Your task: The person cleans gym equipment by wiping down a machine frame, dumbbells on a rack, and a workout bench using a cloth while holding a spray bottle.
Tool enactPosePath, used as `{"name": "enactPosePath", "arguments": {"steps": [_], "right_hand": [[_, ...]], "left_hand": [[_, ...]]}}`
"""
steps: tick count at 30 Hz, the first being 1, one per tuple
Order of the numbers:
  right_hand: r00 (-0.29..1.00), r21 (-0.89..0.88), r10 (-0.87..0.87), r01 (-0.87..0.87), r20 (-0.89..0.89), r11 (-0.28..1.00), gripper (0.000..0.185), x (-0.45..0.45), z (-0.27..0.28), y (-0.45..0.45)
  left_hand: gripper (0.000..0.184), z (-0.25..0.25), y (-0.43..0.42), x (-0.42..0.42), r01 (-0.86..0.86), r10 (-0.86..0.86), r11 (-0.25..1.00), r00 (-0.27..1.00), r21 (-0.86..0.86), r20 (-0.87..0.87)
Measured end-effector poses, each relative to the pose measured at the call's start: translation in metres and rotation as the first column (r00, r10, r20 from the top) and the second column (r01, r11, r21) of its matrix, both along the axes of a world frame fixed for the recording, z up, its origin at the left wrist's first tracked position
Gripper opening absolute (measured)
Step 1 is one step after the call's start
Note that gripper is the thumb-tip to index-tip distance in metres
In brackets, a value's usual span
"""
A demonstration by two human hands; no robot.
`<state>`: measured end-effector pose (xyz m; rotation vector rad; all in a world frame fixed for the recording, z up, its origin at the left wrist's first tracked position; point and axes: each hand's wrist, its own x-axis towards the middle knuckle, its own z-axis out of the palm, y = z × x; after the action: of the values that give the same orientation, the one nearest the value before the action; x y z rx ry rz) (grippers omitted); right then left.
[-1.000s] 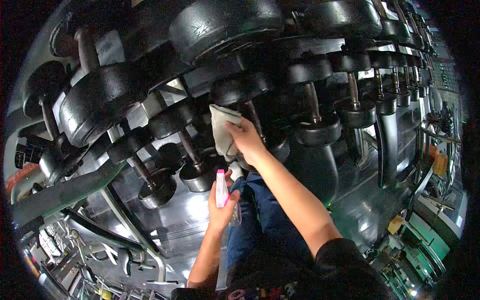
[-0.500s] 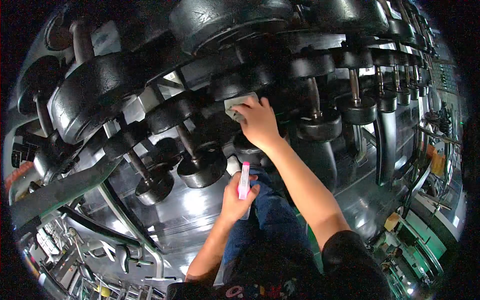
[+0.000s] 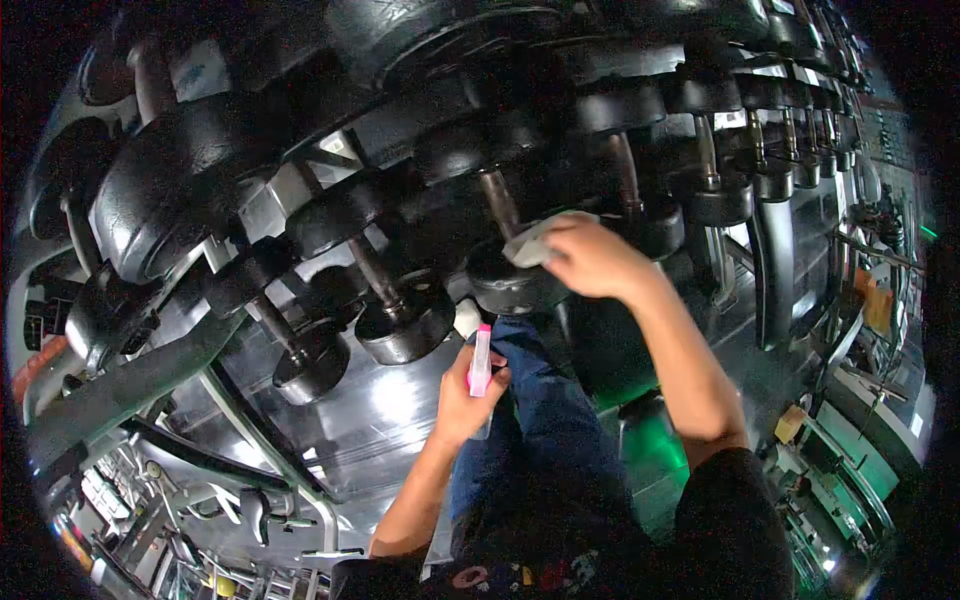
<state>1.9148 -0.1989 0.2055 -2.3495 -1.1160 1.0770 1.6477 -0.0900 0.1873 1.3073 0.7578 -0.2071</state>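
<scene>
My right hand (image 3: 600, 262) is closed on a pale grey cloth (image 3: 530, 244), which lies over the near head of a black dumbbell (image 3: 508, 288). The metal handle of that dumbbell shows just beyond the cloth. Lower down, in front of my legs, my left hand (image 3: 460, 402) is wrapped round a spray bottle (image 3: 481, 358) with a white and pink top. Most of the bottle's body is hidden by the hand and the dark clothing behind it.
Black dumbbells (image 3: 400, 325) line the rack on both sides, with larger ones (image 3: 170, 190) on the tier above. A rack rail (image 3: 130, 375) slopes along the left. Gym machines (image 3: 250, 510) stand at lower left, and a cardboard-coloured box (image 3: 790, 422) is at right.
My right hand has moved right and toward me with the cloth, from around the dumbbell's handle to its near head, uncovering the handle. My left hand with the spray bottle has barely shifted.
</scene>
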Motion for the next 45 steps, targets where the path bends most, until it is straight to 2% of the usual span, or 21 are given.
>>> {"name": "enactPosePath", "arguments": {"steps": [1, 2, 4, 7, 11, 16, 19, 20, 21, 22, 23, 25, 28, 29, 31, 33, 35, 37, 39, 41, 45], "right_hand": [[0.977, 0.073, 0.117, -0.132, 0.176, 0.989, 0.026, -0.013, -0.001, 0.002], [0.964, -0.027, 0.133, -0.131, 0.229, 0.991, 0.023, -0.024, 0.006, 0.014], [0.956, -0.218, 0.248, -0.211, 0.158, 0.953, 0.016, -0.032, 0.001, 0.047], [0.91, -0.066, 0.291, -0.284, 0.295, 0.956, 0.011, -0.044, -0.043, 0.078], [0.965, -0.17, 0.206, -0.178, 0.165, 0.969, 0.015, -0.055, -0.077, 0.114], [0.953, -0.169, 0.273, -0.249, 0.133, 0.954, 0.017, -0.045, -0.034, 0.09], [0.982, -0.147, 0.165, -0.15, 0.091, 0.978, 0.017, -0.028, 0.002, 0.04], [0.999, -0.105, 0.009, -0.004, 0.052, 0.994, 0.021, -0.024, 0.023, 0.021], [0.986, 0.024, -0.11, 0.108, 0.127, 0.994, 0.022, -0.024, 0.012, -0.002], [0.989, -0.029, -0.145, 0.145, -0.025, 0.989, 0.026, -0.014, 0.011, -0.019], [0.989, -0.031, -0.146, 0.146, -0.014, 0.989, 0.026, -0.016, 0.005, -0.037], [0.811, 0.229, -0.56, 0.585, -0.168, 0.778, 0.033, -0.039, -0.021, -0.074], [0.565, 0.101, -0.764, 0.819, -0.311, 0.565, 0.033, -0.091, -0.053, -0.118], [0.427, -0.026, -0.795, 0.875, -0.43, 0.484, 0.03, -0.107, -0.052, -0.126], [0.407, -0.028, -0.786, 0.881, -0.465, 0.472, 0.025, -0.14, -0.054, -0.137], [0.223, -0.149, -0.79, 0.918, -0.571, 0.367, 0.02, -0.168, -0.053, -0.141], [0.175, -0.185, -0.726, 0.903, -0.665, 0.387, 0.02, -0.188, -0.06, -0.15], [0.398, 0.091, -0.677, 0.893, -0.619, 0.441, 0.026, -0.213, -0.087, -0.148], [0.425, 0.062, -0.654, 0.863, -0.626, 0.501, 0.032, -0.212, -0.065, -0.146], [0.473, -0.166, -0.694, 0.75, -0.542, 0.64, 0.031, -0.209, -0.045, -0.144], [0.541, -0.147, -0.651, 0.699, -0.532, 0.7, 0.029, -0.213, -0.041, -0.159]], "left_hand": [[0.022, -0.003, -0.004, 0.001, -0.02, 0.02, 1.0, 1.0, 0.016, 0.015], [0.021, -0.005, -0.007, 0.003, -0.042, 0.041, 0.999, 0.999, 0.031, 0.031], [0.02, -0.003, -0.015, 0.003, -0.13, 0.131, 0.991, 0.991, -0.028, 0.041], [0.024, 0.002, -0.019, -0.003, -0.29, 0.293, 0.948, 0.956, -0.135, 0.006], [0.025, 0.014, -0.008, -0.011, -0.24, 0.24, 0.97, 0.971, -0.031, 0.007], [0.028, 0.02, 0.001, -0.011, -0.128, 0.129, 0.99, 0.992, 0.058, -0.016], [0.026, 0.021, 0.001, -0.014, -0.168, 0.168, 0.986, 0.985, 0.009, -0.028], [0.024, 0.021, 0.001, -0.013, -0.15, 0.151, 0.988, 0.989, 0.022, -0.004], [0.023, 0.022, 0.001, -0.012, -0.132, 0.131, 0.991, 0.991, 0.035, 0.026], [0.022, 0.024, 0.0, -0.01, -0.13, 0.13, 0.991, 0.991, -0.004, -0.02], [0.022, 0.021, -0.002, -0.009, -0.13, 0.129, 0.992, 0.992, -0.009, -0.01], [0.021, 0.013, -0.007, -0.011, -0.122, 0.123, 0.991, 0.992, -0.047, 0.017], [0.018, 0.018, -0.011, -0.004, -0.07, 0.07, 0.998, 0.998, 0.002, 0.009], [0.017, 0.017, -0.012, -0.003, -0.048, 0.048, 0.999, 0.999, -0.001, 0.015], [0.024, 0.01, -0.014, -0.005, 0.049, -0.049, 0.998, 0.998, 0.029, 0.025], [0.024, 0.009, -0.02, -0.005, 0.074, -0.076, 0.996, 0.997, 0.058, 0.024], [0.023, 0.004, -0.028, -0.007, 0.074, -0.076, 0.996, 0.996, 0.039, 0.05], [0.023, 0.005, -0.036, -0.005, 0.069, -0.07, 0.997, 0.995, 0.023, 0.071], [0.018, 0.011, -0.048, -0.002, -0.005, 0.005, 1.0, 1.0, -0.008, -0.008], [0.019, 0.01, -0.061, 0.0, -0.042, 0.042, 0.999, 0.999, -0.021, -0.028], [0.02, 0.014, -0.082, 0.008, -0.177, 0.176, 0.983, 0.984, -0.055, -0.011]]}}
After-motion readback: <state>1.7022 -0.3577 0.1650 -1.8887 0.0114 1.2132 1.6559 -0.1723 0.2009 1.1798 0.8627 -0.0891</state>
